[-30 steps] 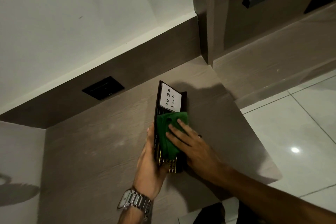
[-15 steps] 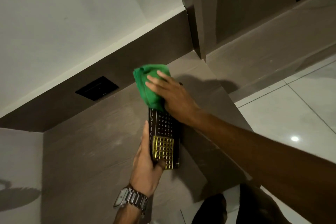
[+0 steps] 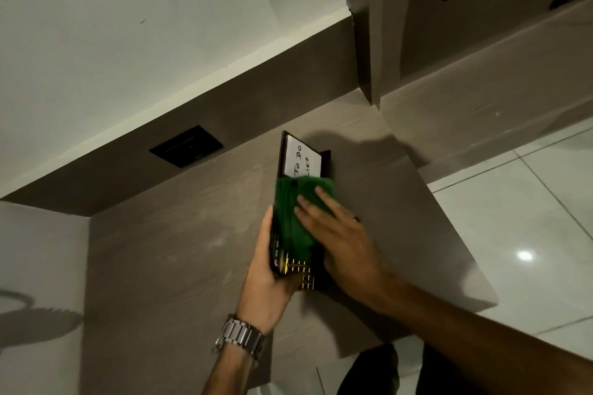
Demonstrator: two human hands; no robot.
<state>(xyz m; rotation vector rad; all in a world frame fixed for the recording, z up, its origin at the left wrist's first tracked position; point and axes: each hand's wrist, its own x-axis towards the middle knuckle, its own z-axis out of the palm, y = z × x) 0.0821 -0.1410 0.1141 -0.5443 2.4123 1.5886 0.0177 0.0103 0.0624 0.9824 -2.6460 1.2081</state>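
Mid-wipe: your left hand (image 3: 266, 279) has its grip round the board (image 3: 276, 247), right hand (image 3: 340, 240) presses the cloth (image 3: 288, 218) flat-fingered; next, sweep toward 12 o'clock

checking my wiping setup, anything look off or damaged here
Nothing stands out: the left hand grips the dark board, the right hand presses the green cloth flat on it; no spill or damage shows.
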